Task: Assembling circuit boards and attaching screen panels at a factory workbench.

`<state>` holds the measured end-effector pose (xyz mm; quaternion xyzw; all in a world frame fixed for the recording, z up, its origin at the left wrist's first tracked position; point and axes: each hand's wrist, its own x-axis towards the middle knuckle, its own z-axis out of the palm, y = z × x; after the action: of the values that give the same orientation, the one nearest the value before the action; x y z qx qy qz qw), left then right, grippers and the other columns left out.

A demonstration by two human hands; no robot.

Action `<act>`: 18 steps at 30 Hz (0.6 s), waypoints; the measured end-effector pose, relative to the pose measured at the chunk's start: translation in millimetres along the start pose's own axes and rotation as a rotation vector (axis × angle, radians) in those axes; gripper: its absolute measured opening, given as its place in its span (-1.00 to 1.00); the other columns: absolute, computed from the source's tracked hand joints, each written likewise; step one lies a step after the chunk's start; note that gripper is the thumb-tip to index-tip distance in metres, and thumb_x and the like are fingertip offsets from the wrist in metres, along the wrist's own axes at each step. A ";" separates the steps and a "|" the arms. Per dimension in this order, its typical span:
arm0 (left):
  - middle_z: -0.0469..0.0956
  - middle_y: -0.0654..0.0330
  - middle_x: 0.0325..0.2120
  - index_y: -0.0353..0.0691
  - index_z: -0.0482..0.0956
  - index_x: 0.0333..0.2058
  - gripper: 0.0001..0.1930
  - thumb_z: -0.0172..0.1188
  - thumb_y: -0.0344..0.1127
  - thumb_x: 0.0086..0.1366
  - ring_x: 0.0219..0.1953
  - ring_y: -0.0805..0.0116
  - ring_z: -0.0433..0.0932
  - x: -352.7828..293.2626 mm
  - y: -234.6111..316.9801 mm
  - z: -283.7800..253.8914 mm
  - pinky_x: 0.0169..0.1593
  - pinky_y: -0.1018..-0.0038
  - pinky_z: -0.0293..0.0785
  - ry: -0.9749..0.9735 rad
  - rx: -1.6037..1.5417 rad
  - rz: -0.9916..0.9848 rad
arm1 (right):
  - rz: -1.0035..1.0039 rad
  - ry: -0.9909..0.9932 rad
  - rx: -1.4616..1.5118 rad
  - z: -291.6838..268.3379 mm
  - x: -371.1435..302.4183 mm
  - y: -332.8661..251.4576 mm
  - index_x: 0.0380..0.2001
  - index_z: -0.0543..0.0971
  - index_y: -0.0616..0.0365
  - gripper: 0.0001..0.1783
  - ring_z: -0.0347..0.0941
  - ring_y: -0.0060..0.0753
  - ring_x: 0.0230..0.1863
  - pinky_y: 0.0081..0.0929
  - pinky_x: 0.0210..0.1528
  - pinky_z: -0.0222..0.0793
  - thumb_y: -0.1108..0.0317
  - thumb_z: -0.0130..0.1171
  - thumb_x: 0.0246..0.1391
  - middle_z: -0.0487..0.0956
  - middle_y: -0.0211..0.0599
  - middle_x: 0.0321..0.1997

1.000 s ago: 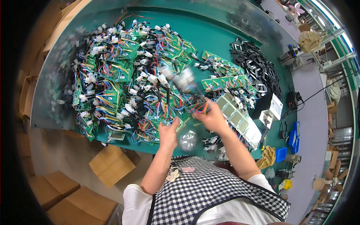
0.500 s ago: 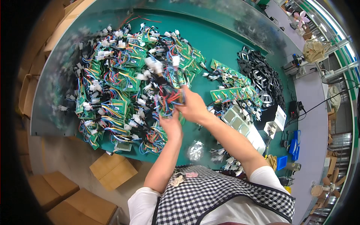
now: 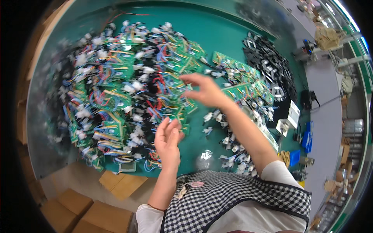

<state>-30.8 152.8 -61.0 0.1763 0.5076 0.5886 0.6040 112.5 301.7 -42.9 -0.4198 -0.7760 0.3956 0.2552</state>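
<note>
My left hand point(image 3: 168, 143) is open, its fingers curled loosely over the lower right edge of a large pile of wired circuit boards point(image 3: 112, 99). Green boards, coloured wires and white plugs make up the pile. My right hand point(image 3: 205, 90), also open, hovers at the pile's right edge with thumb and fingers apart. Nothing shows in either hand. To the right of my right hand lies a smaller group of wired circuit boards point(image 3: 237, 70), with loose white connectors point(image 3: 233, 143) below it.
Black plastic frames point(image 3: 268, 66) are heaped at the far right of the green table point(image 3: 190, 23). A clear plastic bag point(image 3: 205, 158) lies near my apron. A white box point(image 3: 288, 118) and blue trays point(image 3: 307, 138) stand on the right. Cardboard boxes point(image 3: 105, 213) sit on the floor at left.
The wired circuit board bundle that both hands held has been let go onto the pile. My hands have opened and moved apart, the left downward, the right slightly up and right. The view has shifted.
</note>
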 end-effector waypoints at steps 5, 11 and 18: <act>-0.08 0.07 0.17 -0.08 0.17 0.08 -0.37 0.11 -0.07 0.01 0.22 -0.02 -0.22 69.3 -4.2 6.0 0.11 -0.12 -0.32 -0.150 1.715 0.726 | 0.394 0.341 -0.071 -112.2 -67.2 12.5 -0.36 0.48 0.26 -0.76 0.42 -0.55 -0.45 -0.59 -0.37 0.33 0.39 0.14 -0.18 0.52 -0.31 -0.49; 0.00 0.21 0.16 -0.02 0.23 0.05 -0.38 -0.02 0.12 0.04 0.21 0.10 -0.14 130.6 -20.5 16.6 0.10 -0.13 -0.26 0.073 1.908 0.832 | 0.875 -0.002 -0.671 -97.1 -217.3 18.7 -0.21 0.46 0.11 -0.47 0.36 -0.16 -0.17 -0.33 -0.14 0.28 0.14 0.23 -0.34 0.46 -0.13 -0.24; -0.12 0.03 0.18 -0.09 0.10 0.12 -0.29 0.03 0.08 0.02 0.22 0.06 -0.21 94.9 -17.5 25.0 0.10 -0.15 -0.40 -0.065 1.706 0.945 | 0.801 0.284 -0.805 -49.8 -280.9 27.0 -0.02 0.25 0.23 -0.08 0.22 -0.01 -0.09 -0.28 -0.02 0.16 0.16 0.37 -0.58 0.31 -0.05 -0.12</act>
<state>-20.7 242.6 -103.1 0.7558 0.6234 0.1999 -0.0112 306.2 90.9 -55.5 -0.7932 -0.6042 0.0750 0.0078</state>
